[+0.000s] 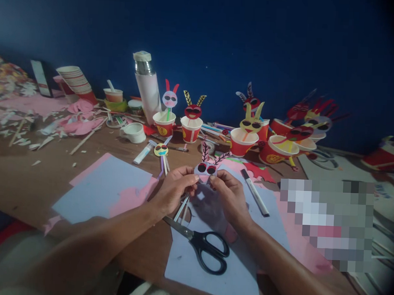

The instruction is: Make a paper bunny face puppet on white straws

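Between my two hands is a small paper face (201,170) with dark red-rimmed eyes, a pink mouth piece and two pink antennae with black markings. My left hand (177,188) pinches its left edge, and my right hand (229,192) pinches the right edge near the mouth. Below them lie black-handled scissors (208,248), closed, on pale paper (191,267). Thin white strips (183,208) lie beside my left hand. A marker (255,193) rests right of my right hand. A yellow paper face (161,150) on sticks lies just beyond my left hand.
Red cups (244,142) holding paper faces stand along the back, by a white thermos flask (147,89). Stacked cups (76,83) lean at the left, near paper scraps (37,142). A glue tube (144,152) and a small white cup (133,132) lie left of centre. A blurred patch covers the right.
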A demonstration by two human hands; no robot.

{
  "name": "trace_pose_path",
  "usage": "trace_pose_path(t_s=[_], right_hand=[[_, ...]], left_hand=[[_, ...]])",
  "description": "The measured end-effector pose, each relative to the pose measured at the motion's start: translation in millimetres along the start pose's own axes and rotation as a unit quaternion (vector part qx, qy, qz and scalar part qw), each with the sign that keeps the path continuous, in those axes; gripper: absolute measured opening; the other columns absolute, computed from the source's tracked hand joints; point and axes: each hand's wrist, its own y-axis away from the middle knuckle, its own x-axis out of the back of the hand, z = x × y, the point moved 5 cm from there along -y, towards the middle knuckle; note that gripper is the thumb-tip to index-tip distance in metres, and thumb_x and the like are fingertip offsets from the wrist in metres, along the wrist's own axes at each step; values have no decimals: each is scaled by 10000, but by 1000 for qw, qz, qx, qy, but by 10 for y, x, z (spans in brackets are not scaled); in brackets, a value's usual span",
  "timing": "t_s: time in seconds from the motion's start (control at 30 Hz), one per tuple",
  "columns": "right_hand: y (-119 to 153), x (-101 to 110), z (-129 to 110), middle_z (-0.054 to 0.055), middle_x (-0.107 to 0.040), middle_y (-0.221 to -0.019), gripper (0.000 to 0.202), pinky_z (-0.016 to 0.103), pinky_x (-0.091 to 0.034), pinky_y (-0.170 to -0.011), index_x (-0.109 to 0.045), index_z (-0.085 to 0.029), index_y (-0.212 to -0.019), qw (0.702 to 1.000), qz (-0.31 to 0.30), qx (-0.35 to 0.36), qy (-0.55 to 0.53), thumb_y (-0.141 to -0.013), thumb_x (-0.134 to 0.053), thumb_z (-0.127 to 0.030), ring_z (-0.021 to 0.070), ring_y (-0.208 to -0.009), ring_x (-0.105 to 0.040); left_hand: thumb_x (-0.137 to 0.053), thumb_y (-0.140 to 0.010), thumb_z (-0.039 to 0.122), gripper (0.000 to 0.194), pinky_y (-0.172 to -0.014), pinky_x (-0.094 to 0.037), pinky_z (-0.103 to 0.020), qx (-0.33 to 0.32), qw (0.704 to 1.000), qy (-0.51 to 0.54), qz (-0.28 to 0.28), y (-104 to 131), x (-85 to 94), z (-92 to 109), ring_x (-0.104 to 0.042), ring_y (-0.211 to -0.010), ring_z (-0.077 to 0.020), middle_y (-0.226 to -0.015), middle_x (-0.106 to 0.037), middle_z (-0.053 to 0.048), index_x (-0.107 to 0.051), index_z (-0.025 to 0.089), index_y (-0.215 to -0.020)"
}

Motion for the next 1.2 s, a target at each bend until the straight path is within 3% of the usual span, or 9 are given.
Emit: trace_pose_path(t_s=[0.17,0.77,0.9,1.03,1.2], right_hand=[[12,-24,-26,-47,-500,-578,130,241,-332,-539,-555,-200,-621,1000,-7,-1,4,-728,-589,-268,100,-538,-410],[-3,-3,10,-44,-501,-581,148,225,-327,-515,-548,-192,-639,1000,-11,4,15,-739,-585,-296,96,-532,-402],[-24,29,-20,-56,-484,-568,150,217,-319,-506,-531,-190,-631,999,1,9,39,-730,-567,-296,89,-520,-398],[-43,50,-67,-55,-476,-565,167,212,-319,-505,-517,-187,-622,997,2,8,83,-737,-541,-307,89,-525,-406],[-63,113,-68,-55,-462,-503,191,201,-266,-438,-540,-169,-587,981,-49,-36,182,-709,-553,-315,77,-454,-375]], left_hand=[[-633,-643,212,108,-444,-345,-168,15,999,-27,31,-7,30,-36,-451,-434,-55,-505,-517,38,-580,128,-685],[-614,-656,204,95,-445,-353,-170,20,1000,-5,11,-33,44,-30,-449,-443,-55,-524,-515,37,-588,129,-707],[-605,-685,239,153,-458,-358,-169,-1,1000,-6,10,-56,76,32,-460,-456,-53,-568,-540,35,-586,140,-800],[-592,-686,233,124,-455,-356,-176,-52,997,-23,53,-57,123,105,-478,-473,-58,-610,-550,32,-555,144,-765],[-573,-687,215,104,-422,-316,-158,-80,992,-58,82,-33,139,157,-473,-468,-49,-604,-537,45,-562,149,-767]])
